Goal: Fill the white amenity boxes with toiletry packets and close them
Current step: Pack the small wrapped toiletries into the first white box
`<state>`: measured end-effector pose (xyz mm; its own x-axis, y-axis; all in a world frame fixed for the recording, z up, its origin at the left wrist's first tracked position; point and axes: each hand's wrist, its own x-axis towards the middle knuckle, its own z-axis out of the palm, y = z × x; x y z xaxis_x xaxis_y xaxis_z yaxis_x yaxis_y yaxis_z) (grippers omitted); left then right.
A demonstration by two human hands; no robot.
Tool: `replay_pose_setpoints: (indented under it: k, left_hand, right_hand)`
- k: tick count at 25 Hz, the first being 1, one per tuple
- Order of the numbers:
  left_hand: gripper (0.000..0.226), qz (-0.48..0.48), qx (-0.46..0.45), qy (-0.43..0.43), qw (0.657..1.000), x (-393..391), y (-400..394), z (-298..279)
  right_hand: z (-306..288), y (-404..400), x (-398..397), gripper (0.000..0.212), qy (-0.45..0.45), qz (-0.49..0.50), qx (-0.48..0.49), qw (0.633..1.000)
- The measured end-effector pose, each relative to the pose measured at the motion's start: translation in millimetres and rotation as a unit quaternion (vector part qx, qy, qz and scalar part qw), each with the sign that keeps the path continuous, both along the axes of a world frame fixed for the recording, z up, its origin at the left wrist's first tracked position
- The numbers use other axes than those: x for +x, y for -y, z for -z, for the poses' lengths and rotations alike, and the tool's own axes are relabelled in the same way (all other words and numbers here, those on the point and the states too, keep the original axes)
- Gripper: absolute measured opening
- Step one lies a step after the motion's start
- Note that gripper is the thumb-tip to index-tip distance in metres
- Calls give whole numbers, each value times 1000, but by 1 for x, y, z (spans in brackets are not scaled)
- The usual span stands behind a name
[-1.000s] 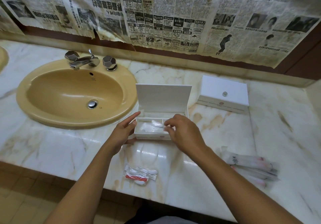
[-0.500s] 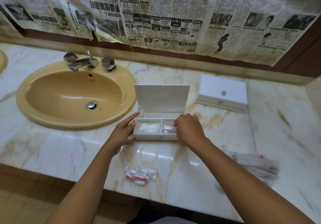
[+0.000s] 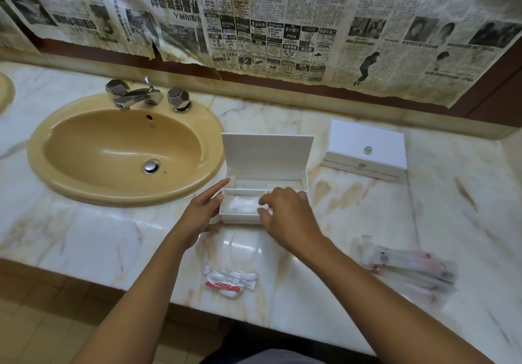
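Over open box (image 3: 265, 160), right hand (image 3: 285, 217)

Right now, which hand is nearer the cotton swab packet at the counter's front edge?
Left, narrowly. The left hand steadies the open box beyond the cotton swab packet; the right hand hovers over the box's compartments.

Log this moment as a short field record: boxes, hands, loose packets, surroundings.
open box: lid upright, on the counter right of the sink; a white packet in its front left compartment
closed box: lid down, farther right, near the wall
left hand: fingers straight against the open box's left side
right hand: fingers curled over the front right compartment; what they hold is hidden
swab packet: near the counter's front edge
long packets: piled at right, blurred
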<state>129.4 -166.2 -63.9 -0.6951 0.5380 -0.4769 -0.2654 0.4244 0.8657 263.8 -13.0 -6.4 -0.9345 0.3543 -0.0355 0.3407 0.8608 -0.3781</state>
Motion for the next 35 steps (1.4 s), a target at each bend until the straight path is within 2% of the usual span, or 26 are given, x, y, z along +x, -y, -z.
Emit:
replay_pose_setpoints:
  k: [3, 7, 10, 16, 20, 23, 27, 32, 35]
  left_hand:
    - [32, 7, 0, 0, 1000, -1, 1, 1]
    - [33, -3, -8, -1, 1000, 0, 0, -1]
    - [34, -4, -10, -3, 1000, 1, -1, -3]
    - [34, 6, -3, -7, 1000, 0, 1, -2]
    - [33, 10, -1, -6, 1000, -1, 1, -1]
    - [34, 5, -4, -3, 1000, 0, 0, -2]
    - [33, 7, -5, -5, 1000, 1, 0, -4]
    - [32, 2, 8, -2, 1000, 1, 0, -4]
    - [34, -2, 8, -4, 1000, 1, 0, -4]
  right_hand:
    - [7, 40, 11, 30, -27, -65, -24, 997]
    - [37, 83, 34, 52, 73, -191, -31, 978]
    - [54, 86, 41, 48, 81, -237, -5, 968]
    - [62, 53, 30, 46, 26, -181, 27, 983]
    - [61, 50, 25, 40, 31, -145, 27, 989]
    - [64, 56, 24, 26, 32, -150, 63, 986]
    - [63, 55, 21, 25, 19, -140, 76, 987]
    - [40, 44, 17, 14, -66, -104, 55, 991]
    - [21, 22, 8, 7, -115, -50, 57, 991]
